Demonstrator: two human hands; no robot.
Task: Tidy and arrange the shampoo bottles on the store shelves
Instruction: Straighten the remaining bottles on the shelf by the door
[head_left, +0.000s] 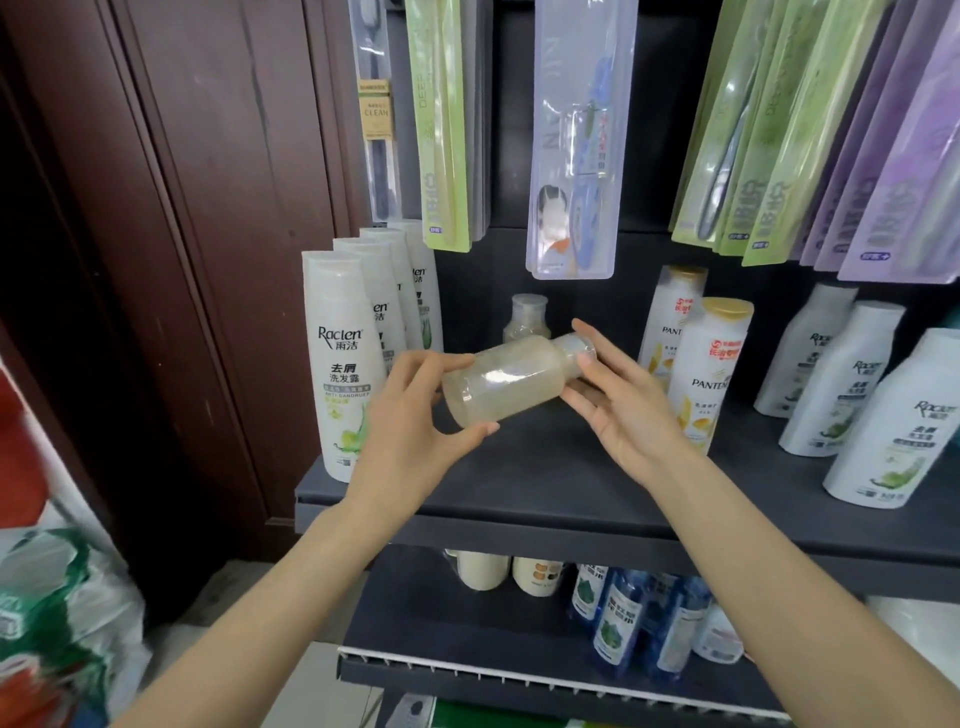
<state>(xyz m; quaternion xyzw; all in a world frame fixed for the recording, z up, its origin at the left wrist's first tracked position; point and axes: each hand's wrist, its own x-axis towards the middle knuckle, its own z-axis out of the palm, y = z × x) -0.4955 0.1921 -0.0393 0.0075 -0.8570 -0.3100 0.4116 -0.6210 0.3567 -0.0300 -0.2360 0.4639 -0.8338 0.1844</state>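
Mid-placement step. Clear bottle (511, 382) lies sideways between both hands above the shelf (519, 499): left hand (415, 415) grips its base, right hand (618, 395) fingers straight against the cap. Next, probably: upright it, set it before the matching bottle (527, 318) beyond.

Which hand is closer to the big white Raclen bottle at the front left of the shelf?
Left. The left hand grips the clear bottle by its base, just beside the Raclen bottle. The right hand is at the clear bottle's cap end, farther away.
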